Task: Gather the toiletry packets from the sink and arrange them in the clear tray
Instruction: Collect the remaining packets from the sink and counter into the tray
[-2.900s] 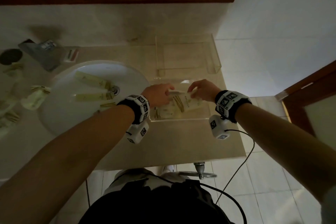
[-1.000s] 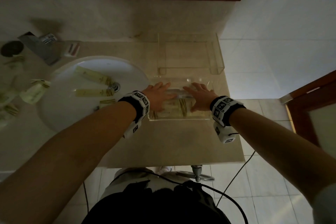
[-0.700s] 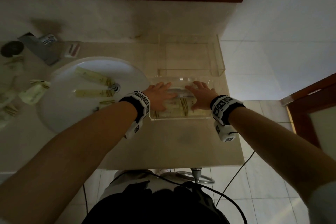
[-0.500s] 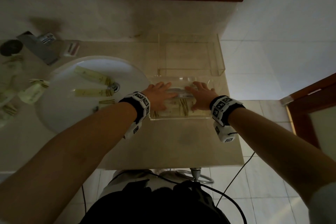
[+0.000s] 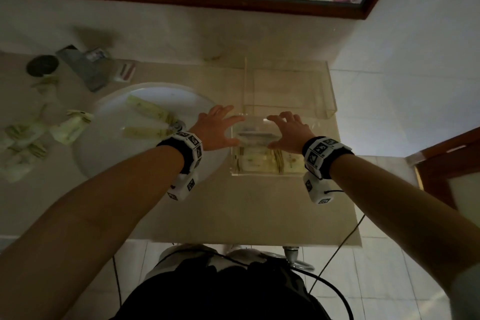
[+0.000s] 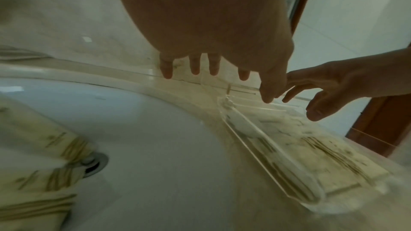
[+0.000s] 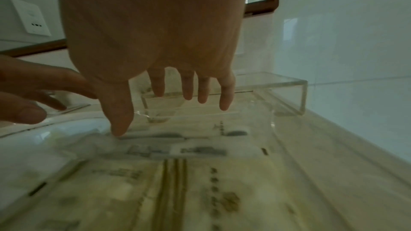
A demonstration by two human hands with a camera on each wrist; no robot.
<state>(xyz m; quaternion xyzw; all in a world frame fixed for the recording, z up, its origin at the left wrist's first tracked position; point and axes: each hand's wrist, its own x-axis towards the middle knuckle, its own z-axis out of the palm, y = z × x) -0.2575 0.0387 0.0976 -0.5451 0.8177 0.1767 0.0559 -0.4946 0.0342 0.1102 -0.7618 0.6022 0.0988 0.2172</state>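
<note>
Clear tray [image 5: 235,161] released: your hands have lifted off the stacked packets [image 5: 262,160].
Left hand [image 5: 215,131] and right hand [image 5: 288,132] hover spread, holding nothing (pressing's done); two packets remain in the sink [image 5: 104,143] at nine o'clock.

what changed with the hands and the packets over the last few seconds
About three seconds ago both hands pinched a packet over the clear tray. They let it go and pressed flat on the stack. Now the left hand and right hand have lifted, fingers spread, holding nothing. The packets in the tray stay put, and those in the sink have not moved.
</note>
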